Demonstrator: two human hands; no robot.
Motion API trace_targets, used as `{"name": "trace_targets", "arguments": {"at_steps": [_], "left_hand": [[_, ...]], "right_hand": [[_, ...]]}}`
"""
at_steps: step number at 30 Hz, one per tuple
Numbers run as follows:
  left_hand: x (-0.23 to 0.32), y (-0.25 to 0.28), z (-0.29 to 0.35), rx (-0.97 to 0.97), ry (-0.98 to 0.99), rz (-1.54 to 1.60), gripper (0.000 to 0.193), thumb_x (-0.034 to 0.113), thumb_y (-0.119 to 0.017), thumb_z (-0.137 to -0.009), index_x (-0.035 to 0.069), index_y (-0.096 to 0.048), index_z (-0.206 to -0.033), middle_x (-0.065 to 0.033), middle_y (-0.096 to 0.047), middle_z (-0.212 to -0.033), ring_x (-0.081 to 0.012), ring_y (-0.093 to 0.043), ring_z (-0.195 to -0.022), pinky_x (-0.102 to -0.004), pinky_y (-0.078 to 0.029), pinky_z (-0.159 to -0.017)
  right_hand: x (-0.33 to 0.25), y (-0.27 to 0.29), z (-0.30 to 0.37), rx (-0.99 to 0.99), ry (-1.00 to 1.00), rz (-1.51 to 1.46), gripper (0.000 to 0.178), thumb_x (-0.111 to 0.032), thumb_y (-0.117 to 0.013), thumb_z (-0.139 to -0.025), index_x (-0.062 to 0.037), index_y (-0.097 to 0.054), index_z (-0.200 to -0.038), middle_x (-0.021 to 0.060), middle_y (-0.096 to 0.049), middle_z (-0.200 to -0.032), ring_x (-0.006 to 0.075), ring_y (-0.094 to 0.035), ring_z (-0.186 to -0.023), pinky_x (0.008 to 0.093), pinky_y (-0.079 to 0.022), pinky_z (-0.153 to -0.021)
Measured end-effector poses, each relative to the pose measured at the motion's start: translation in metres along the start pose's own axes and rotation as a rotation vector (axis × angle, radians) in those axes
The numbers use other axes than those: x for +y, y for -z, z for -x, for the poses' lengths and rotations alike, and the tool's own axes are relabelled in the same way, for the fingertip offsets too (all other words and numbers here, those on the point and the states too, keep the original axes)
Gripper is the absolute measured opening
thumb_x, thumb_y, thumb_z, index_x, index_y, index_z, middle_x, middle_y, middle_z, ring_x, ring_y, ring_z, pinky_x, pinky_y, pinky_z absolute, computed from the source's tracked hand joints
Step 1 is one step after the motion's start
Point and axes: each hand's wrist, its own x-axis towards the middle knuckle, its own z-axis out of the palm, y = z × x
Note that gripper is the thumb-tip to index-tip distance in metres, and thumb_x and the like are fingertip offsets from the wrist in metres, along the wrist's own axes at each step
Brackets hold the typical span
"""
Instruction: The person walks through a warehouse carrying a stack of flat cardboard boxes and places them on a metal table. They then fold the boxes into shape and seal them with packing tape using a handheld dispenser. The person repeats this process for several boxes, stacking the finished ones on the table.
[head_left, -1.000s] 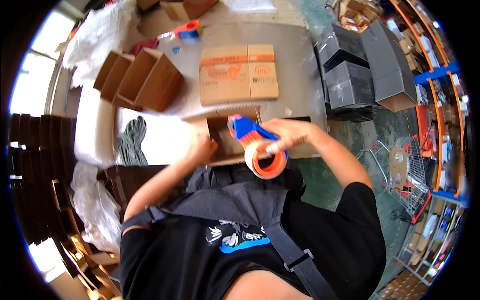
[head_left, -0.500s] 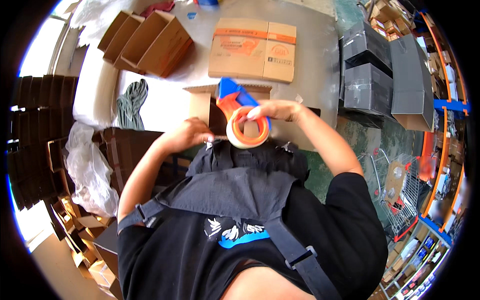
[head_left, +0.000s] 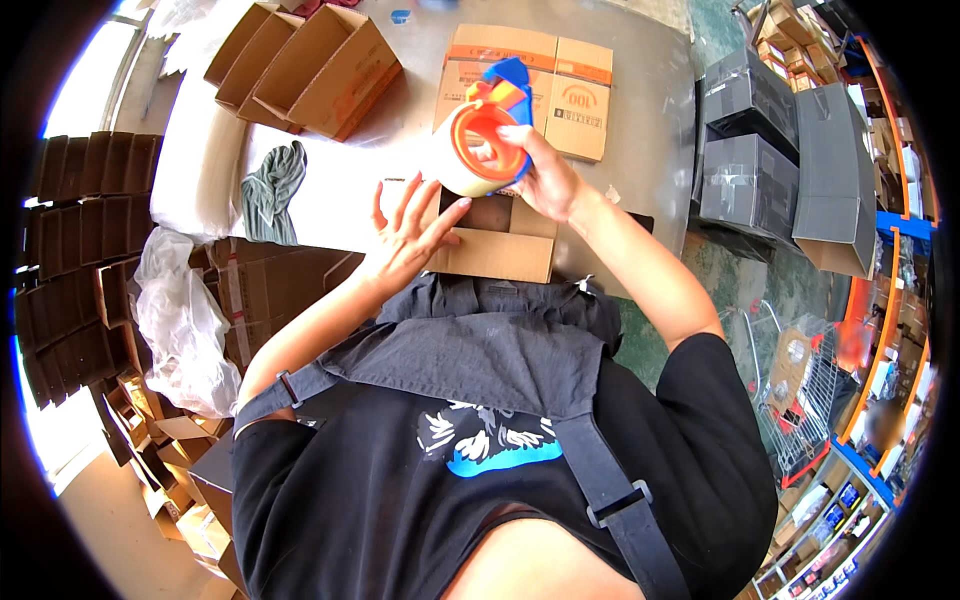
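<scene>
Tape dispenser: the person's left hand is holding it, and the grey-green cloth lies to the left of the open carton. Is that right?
Not quite: the right hand holds the tape dispenser, as the head view shows. The grey-green cloth does lie to the left of the open carton.

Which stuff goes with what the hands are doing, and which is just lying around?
Seems in use:
- tape dispenser, in the right hand
- open box, by the left hand

Seems just lying around:
- grey-green cloth
- orange-striped carton
- clear plastic
</scene>
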Motion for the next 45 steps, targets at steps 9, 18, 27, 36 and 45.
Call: {"name": "trace_targets", "arguments": {"at_steps": [9,18,27,36,45], "left_hand": [[-0.005,-0.018,0.000,-0.306,0.105,0.312,0.051,0.028,-0.051,-0.095,0.000,-0.045,-0.137,-0.0166,-0.037,-0.149,-0.0300,-0.026,-0.143,-0.0561,0.000,-0.116],[-0.008,-0.017,0.002,-0.348,0.137,0.305,0.060,0.036,-0.042,-0.097,0.004,-0.032,-0.147,-0.0120,-0.026,-0.155,-0.0267,-0.018,-0.146,-0.0523,0.003,-0.117],[-0.023,0.005,-0.001,0.092,0.893,1.502,0.041,0.030,-0.045,-0.102,0.002,-0.054,-0.131,-0.0106,-0.059,-0.127,-0.0188,-0.051,-0.122,-0.0337,-0.034,-0.108],[-0.004,0.005,0.000,-0.280,1.269,2.043,0.018,0.023,-0.062,-0.094,0.005,-0.065,-0.097,-0.0027,-0.067,-0.088,-0.0093,-0.062,-0.079,-0.0244,-0.051,-0.074],[-0.109,-0.005,0.055,-0.122,1.271,1.506,0.022,0.026,-0.066,-0.090,0.004,-0.065,-0.091,-0.0017,-0.066,-0.078,-0.0060,-0.057,-0.065,-0.0207,-0.041,-0.057]], "right_hand": [[0.055,0.023,0.031,0.165,0.172,-0.208,0.041,-0.025,-0.057,-0.091,-0.0003,-0.053,-0.123,0.0097,-0.062,-0.115,0.0176,-0.058,-0.112,0.0340,-0.045,-0.103],[-0.008,-0.010,0.077,0.148,0.481,1.243,0.055,-0.016,-0.079,-0.065,-0.0041,-0.051,-0.110,0.0121,-0.064,-0.092,0.0234,-0.067,-0.085,0.0352,-0.053,-0.074],[0.012,-0.012,0.077,0.089,0.379,1.626,0.055,-0.020,-0.078,-0.059,-0.0051,-0.052,-0.105,0.0136,-0.062,-0.088,0.0332,-0.065,-0.083,0.0409,-0.054,-0.069],[0.002,-0.036,0.075,-0.029,0.286,1.775,0.077,-0.021,-0.079,-0.062,-0.0245,-0.051,-0.134,0.0099,-0.053,-0.083,0.0310,-0.062,-0.073,0.0403,-0.054,-0.062],[-0.005,-0.052,0.058,-0.082,0.134,1.932,0.058,-0.033,-0.072,-0.075,-0.0325,-0.057,-0.131,0.0099,-0.053,-0.084,0.0292,-0.062,-0.070,0.0410,-0.052,-0.062]]}}
